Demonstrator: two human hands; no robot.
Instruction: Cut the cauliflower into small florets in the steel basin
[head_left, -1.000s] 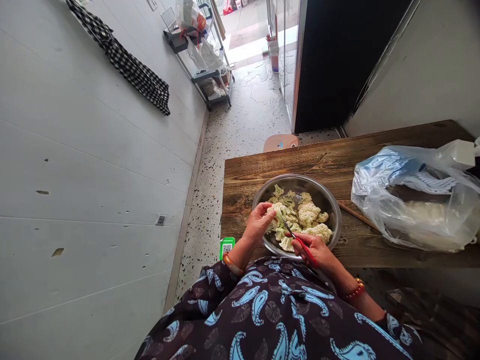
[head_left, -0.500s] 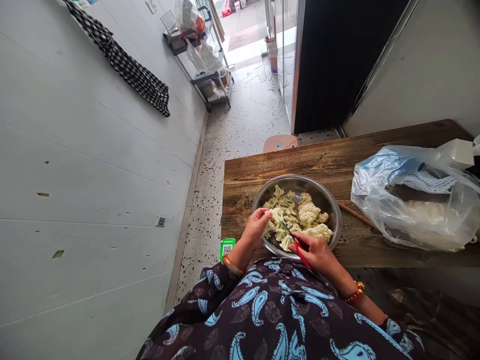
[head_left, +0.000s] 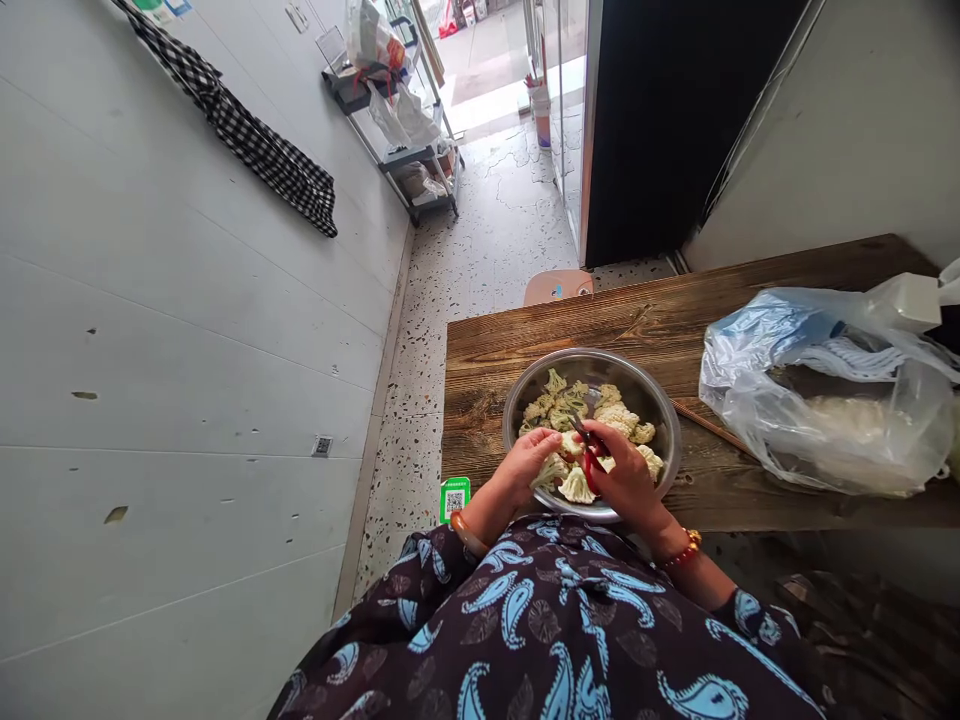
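A round steel bowl (head_left: 670, 420) with cauliflower florets (head_left: 576, 487) in it stands at the table's near edge. Over its left side, my left hand (head_left: 531, 456) pinches a small cauliflower piece (head_left: 570, 445) between thumb and fingers. My right hand (head_left: 622, 478) is closed round the red handles of the scissors (head_left: 591, 466). Their dark blades point up and left, above the florets and close to the piece in my left hand. My right fingers partly cover the handles.
On the wooden table (head_left: 510, 350), a clear plastic bag (head_left: 832, 400) lies to the right, and a thin brown stick (head_left: 716, 428) runs from the bowl toward it. A green QR card (head_left: 455, 498) sits at the left edge. Beyond are a pink stool (head_left: 559, 286) and a shelf cart (head_left: 416, 155).
My right hand has moved up and slightly left with the scissors, and their blades have swung upward. My left hand has shifted a little right and down, nearer the right hand.
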